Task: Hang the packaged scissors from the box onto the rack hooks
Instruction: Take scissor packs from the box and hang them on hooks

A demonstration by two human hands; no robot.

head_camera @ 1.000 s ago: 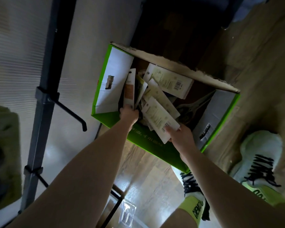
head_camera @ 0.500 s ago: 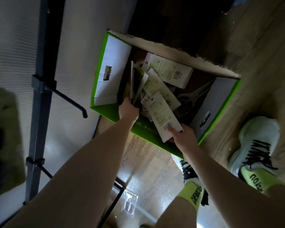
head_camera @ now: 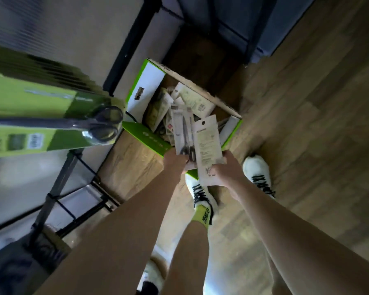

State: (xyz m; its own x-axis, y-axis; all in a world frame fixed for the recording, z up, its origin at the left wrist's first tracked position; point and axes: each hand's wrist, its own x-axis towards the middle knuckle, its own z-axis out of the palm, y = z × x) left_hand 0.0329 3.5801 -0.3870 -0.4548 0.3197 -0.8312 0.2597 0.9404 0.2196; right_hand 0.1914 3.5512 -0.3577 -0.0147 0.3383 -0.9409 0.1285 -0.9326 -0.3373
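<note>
While the person stands over the green and white box (head_camera: 145, 92) on the wooden floor (head_camera: 307, 124), both hands are lifted just above its near edge, and each one holds a pack of scissors. The left hand (head_camera: 175, 161) grips the bottom of a pack (head_camera: 182, 133) that faces up, so the dark scissors show through its clear front. The right hand (head_camera: 228, 169) grips the bottom of another pack (head_camera: 208, 145) that shows its white back, with small print and a barcode. The two packs sit side by side and overlap a little, and their tops point away from the person, over the open box.

More packs of scissors (head_camera: 192, 99) lie jumbled inside the box, some flat and some leaning. The box flaps stand open.

On the left, very close to the camera and blurry, a row of green packs (head_camera: 36, 116) hangs on the rack (head_camera: 58, 184). The front one holds scissors with dark round handles. The rack has thin black poles and bars, and stands just beside the box, near a pale wall.

Down below are the person's two white shoes (head_camera: 257, 173) with black laces, and a yellow-green sock (head_camera: 202, 216) with black letters on it. One shoe is just beside the near corner of the box.
</note>
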